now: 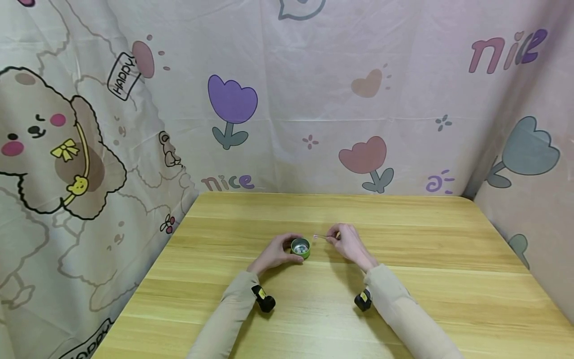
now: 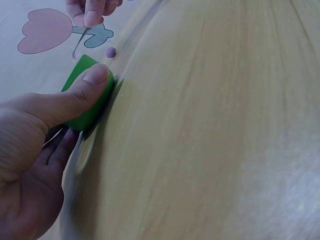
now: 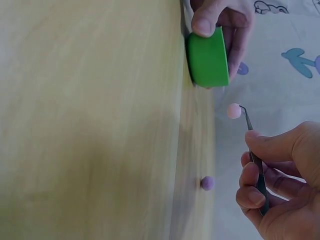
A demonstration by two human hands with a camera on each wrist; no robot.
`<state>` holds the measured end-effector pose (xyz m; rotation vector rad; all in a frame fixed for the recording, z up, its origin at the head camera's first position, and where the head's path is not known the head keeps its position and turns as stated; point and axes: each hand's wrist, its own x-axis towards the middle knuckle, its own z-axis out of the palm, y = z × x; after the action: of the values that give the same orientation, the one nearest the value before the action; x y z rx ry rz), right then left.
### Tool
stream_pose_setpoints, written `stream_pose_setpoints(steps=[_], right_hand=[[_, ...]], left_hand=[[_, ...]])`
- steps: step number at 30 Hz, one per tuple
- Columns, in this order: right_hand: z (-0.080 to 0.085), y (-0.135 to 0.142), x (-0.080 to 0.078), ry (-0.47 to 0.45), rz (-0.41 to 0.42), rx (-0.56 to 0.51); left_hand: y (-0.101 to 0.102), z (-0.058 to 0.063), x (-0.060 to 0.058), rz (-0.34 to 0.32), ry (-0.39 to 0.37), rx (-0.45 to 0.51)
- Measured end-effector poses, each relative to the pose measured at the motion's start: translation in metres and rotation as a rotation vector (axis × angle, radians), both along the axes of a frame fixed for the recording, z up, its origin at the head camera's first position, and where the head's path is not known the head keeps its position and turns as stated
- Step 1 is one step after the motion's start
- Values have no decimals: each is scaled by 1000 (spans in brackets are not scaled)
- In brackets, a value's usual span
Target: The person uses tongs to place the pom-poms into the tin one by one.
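Note:
My left hand [image 1: 279,251] holds a small round green tin [image 1: 307,255] on the table, thumb on the near side and fingers behind. Its silvery inside shows from above in the head view. The right hand [image 1: 351,243] grips dark bent-tip tweezers [image 3: 256,162] to the right of the tin. At the tweezers' tips is a small pale pink ball [image 3: 233,111], raised above the table and apart from the tin's rim. A purple ball [image 3: 207,183] lies on the table near the right hand; the left wrist view shows it beyond the tin [image 2: 90,110].
The wooden table [image 1: 287,319] reaches back to a printed cloth [image 1: 305,99] hanging behind it and along both sides. A black wrist camera [image 1: 265,301] sits on the left sleeve, another black camera [image 1: 363,300] on the right sleeve.

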<state>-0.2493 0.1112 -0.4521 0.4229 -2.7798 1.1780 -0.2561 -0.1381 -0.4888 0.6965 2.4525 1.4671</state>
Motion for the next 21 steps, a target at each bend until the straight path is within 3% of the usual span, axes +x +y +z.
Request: stream_pose_setpoints(steps=[21], right_hand=[[2, -6, 14, -7, 50, -49]], left_hand=[[0, 2, 0, -13, 2, 1]])
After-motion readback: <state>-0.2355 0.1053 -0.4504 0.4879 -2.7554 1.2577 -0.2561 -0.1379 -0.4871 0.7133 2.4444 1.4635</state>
